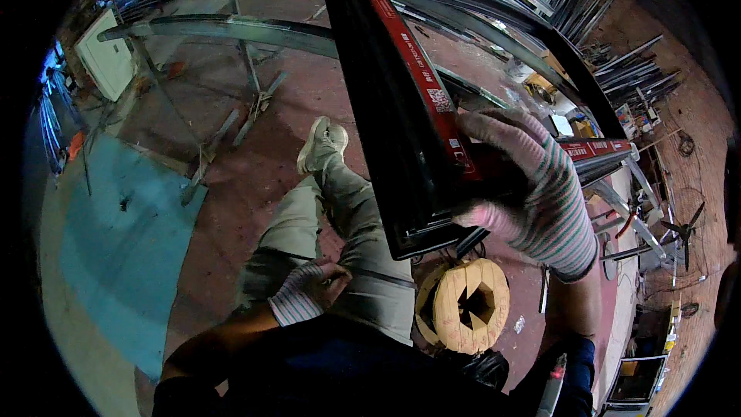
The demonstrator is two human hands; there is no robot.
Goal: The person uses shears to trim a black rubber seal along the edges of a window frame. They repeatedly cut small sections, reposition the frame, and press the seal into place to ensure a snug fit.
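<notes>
My right hand [529,185], in a striped pink, white and green glove, grips the near corner of a black metal frame [370,108]. Its fingers lie over the top and the thumb presses the side below. Red printed film [409,54] runs along the frame's profiles. From that corner, one side stretches away from me and another goes off to the right. Over my thighs, apart from the frame, my left hand [311,289] is curled closed in a similar glove with bare fingertips. Whatever it may hold is hidden.
Past my legs stands a metal rack [208,27] with long profiles. A roll of tan tape [471,305] lies below the frame. At left are a teal mat [127,224] and a white panel [106,55]. Black profiles [637,69] are stacked at far right, near a fan [685,228].
</notes>
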